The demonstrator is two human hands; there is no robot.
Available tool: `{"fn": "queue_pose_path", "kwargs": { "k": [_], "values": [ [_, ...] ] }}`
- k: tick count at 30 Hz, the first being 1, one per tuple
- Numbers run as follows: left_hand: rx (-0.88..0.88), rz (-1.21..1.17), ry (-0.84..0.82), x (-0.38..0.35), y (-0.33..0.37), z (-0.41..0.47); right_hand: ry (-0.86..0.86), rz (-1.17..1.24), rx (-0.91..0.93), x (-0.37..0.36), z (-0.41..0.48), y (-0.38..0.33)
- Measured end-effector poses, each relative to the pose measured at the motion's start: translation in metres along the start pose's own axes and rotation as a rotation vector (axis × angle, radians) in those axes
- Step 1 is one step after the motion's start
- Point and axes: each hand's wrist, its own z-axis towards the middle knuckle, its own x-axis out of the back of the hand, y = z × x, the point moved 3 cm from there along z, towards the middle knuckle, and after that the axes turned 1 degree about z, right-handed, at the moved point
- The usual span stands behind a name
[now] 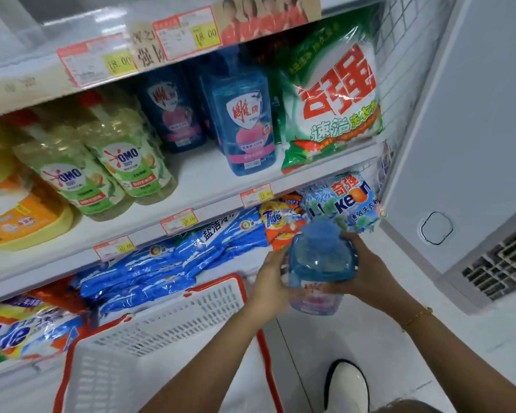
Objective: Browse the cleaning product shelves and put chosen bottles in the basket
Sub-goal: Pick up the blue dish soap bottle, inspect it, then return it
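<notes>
translucent blue plastic detergent bottle with blue cap (319, 260) held upright in the air, just right of the white slotted plastic basket with red rim (167, 326). left grip (270, 281) curled round its left side; right grip (370, 272) wrapped round its right side. matching blue bottle (245, 114) stands on the white shelf (191, 180) above.

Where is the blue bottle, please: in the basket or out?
Out: left hand and right hand grip the blue bottle beside the basket.
</notes>
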Motion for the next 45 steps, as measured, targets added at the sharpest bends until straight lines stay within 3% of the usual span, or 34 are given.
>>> {"fn": "queue_pose_path", "kwargs": {
  "k": [3,8,13,19,23,28,30,34,37,41,45],
  "values": [
    [0.077,0.045,0.041,-0.024,-0.020,0.010,0.024,-0.066,-0.077,-0.008,0.008,0.051],
    [0.059,0.197,0.092,-0.026,-0.040,0.019,0.066,-0.119,-0.202,-0.022,0.013,0.125],
    [0.077,0.315,0.077,-0.020,-0.045,0.020,0.169,-0.033,-0.299,-0.034,-0.002,0.178],
    [0.072,0.353,0.117,0.001,-0.042,0.016,0.288,0.088,-0.396,-0.043,-0.035,0.207],
    [0.068,0.350,0.174,0.018,-0.030,0.016,0.228,0.009,-0.427,-0.045,-0.040,0.202],
    [-0.019,0.341,0.236,0.066,-0.003,0.011,-0.100,-0.261,-0.596,-0.021,-0.020,0.164],
    [-0.095,0.371,0.320,0.104,0.008,0.012,-0.133,-0.370,-0.617,0.000,-0.002,0.125],
    [-0.167,0.514,0.533,0.187,0.023,0.022,0.135,-0.331,-0.177,0.025,0.039,-0.007],
    [-0.108,0.734,0.517,0.230,0.008,0.035,0.050,-0.286,0.083,-0.007,0.076,-0.101],
    [-0.003,0.842,0.344,0.251,-0.025,0.036,-0.068,-0.073,0.190,-0.084,0.150,-0.163],
    [-0.079,0.687,0.448,0.264,-0.034,0.036,-0.038,0.035,0.184,-0.149,0.239,-0.181]
  ]
}}
